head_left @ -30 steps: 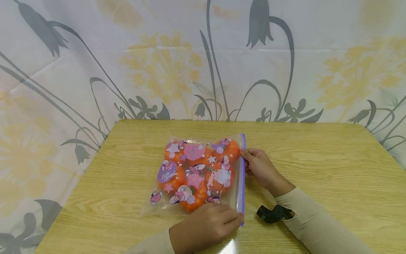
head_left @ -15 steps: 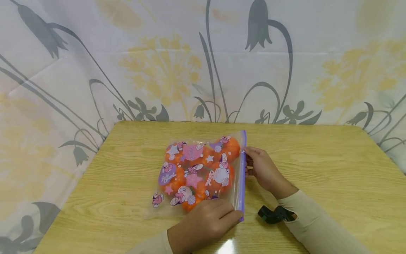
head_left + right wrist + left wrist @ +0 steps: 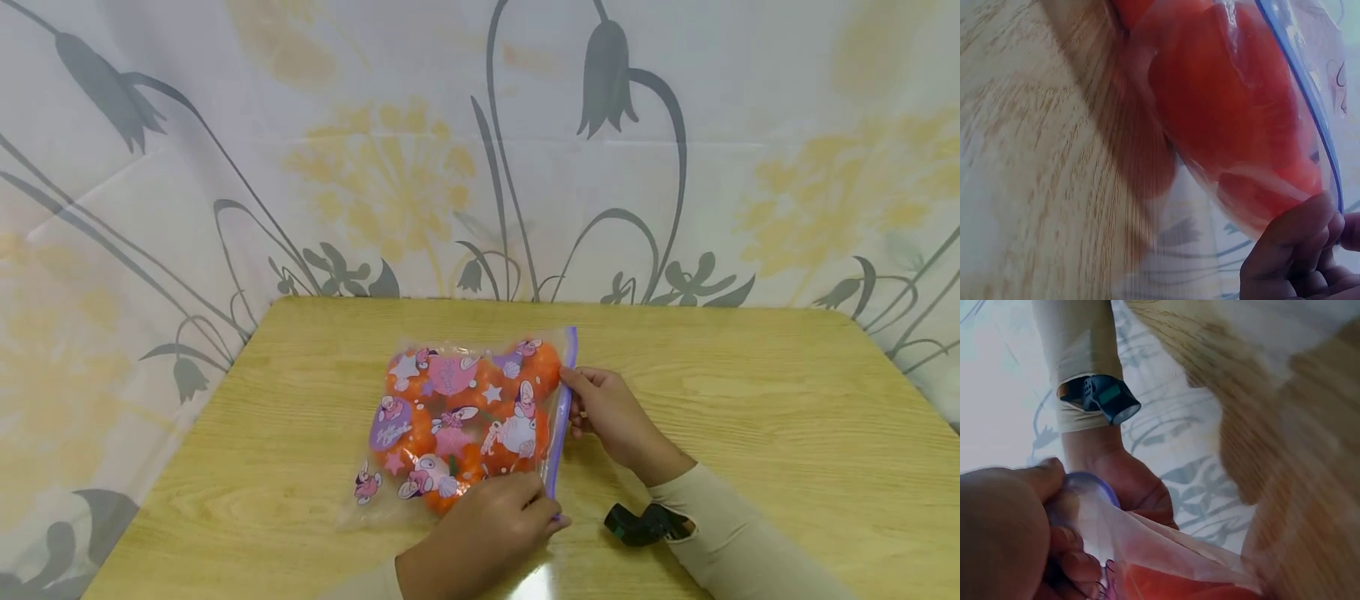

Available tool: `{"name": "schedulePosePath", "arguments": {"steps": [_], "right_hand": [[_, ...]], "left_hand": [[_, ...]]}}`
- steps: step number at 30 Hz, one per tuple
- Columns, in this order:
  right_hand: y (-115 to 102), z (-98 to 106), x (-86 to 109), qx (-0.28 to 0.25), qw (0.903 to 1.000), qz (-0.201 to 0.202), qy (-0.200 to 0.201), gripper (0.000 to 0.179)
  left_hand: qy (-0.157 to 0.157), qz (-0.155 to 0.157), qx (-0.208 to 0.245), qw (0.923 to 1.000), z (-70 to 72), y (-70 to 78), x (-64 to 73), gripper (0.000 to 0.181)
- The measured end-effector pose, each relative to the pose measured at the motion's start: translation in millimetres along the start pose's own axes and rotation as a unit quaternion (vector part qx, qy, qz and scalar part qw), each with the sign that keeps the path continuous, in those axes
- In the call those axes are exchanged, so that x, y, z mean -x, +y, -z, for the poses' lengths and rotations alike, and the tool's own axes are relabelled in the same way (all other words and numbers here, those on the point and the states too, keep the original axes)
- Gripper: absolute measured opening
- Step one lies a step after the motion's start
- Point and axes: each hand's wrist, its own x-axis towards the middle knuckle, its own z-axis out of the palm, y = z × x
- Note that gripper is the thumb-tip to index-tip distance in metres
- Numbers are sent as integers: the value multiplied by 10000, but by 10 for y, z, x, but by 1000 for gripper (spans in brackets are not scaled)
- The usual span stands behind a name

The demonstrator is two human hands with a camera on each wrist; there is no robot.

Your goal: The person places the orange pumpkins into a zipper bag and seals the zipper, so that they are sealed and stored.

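A clear zip-top bag [image 3: 347,508] printed with pink and purple cartoon figures, stars and shells lies on the table. Several round orange fruits [image 3: 551,367] fill it, some with green stems. Its purple zip strip [image 3: 558,429] runs along the right side, slanting. My left hand [image 3: 487,525] pinches the strip's near end between thumb and fingers. Farther up, my right hand [image 3: 611,417] pinches the strip from the right, near its far end. In the right wrist view, the fingers [image 3: 1300,240] hold the bag's edge beside the blue-looking strip. The left wrist view shows the strip [image 3: 1094,481] bowed into a loop.
A light wooden table [image 3: 787,417] lies beneath the bag, its far edge against a cloth [image 3: 412,167] printed with grey and yellow flowers. On my right wrist sits a small black camera [image 3: 637,525].
The near end of the zip strip has shifted left with my left hand, so the strip now slants. Both hands keep their hold. The head view has tilted up slightly.
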Motion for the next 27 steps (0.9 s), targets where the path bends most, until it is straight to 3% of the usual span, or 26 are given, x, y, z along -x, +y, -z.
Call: {"name": "schedulePosePath", "arguments": {"steps": [9,13,20,23,27], "right_hand": [[-7,-77,15,470,9987,181,61,36],[2,-94,4,446,9986,196,221,38],[8,-85,-39,374,9980,39,502,38],[1,-53,-60,488,9980,67,390,40],[-5,59,-95,756,9969,172,168,39]], "left_hand": [[-85,-712,548,9959,-51,53,-99,11],[-133,-758,664,9948,-65,71,-124,13],[61,-974,462,9942,-71,65,-92,20],[81,-766,402,9962,-40,63,-77,23],[170,-220,279,9992,6,49,-66,22]]}}
